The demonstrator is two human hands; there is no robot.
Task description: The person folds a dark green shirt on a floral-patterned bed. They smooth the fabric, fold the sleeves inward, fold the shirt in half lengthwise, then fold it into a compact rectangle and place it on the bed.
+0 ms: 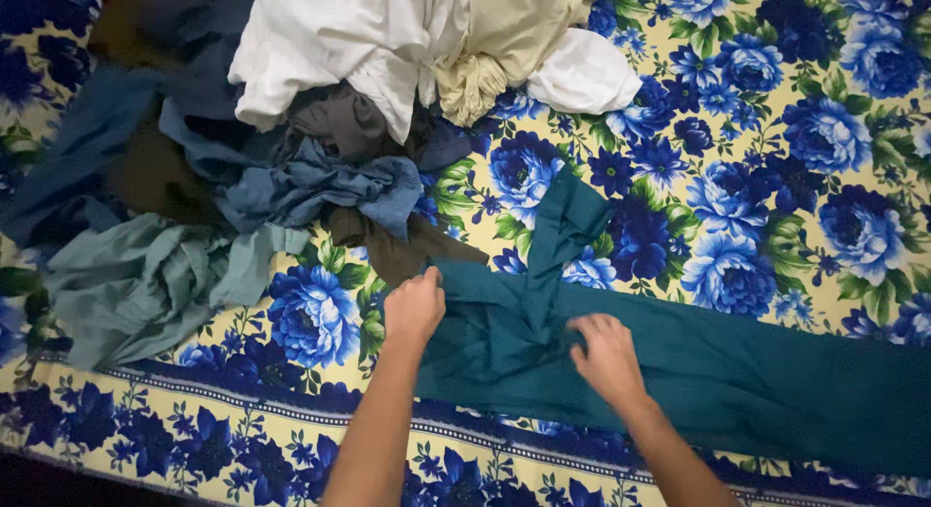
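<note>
Bed sheet (pixel 776 177): cream ground, printed with large blue flowers and green leaves, covering nearly the whole view. Sheet border (pixel 194 439): a dark blue band with paler blue blooms, edged by a thin dotted line, running along the near side. Dark strip (pixel 58 483): showing at the lower left corner beyond the sheet's edge; what it is cannot be told. Light: dim and even, falling from above, leaving the upper left in shadow. Walls and windows are lying outside the view.
</note>
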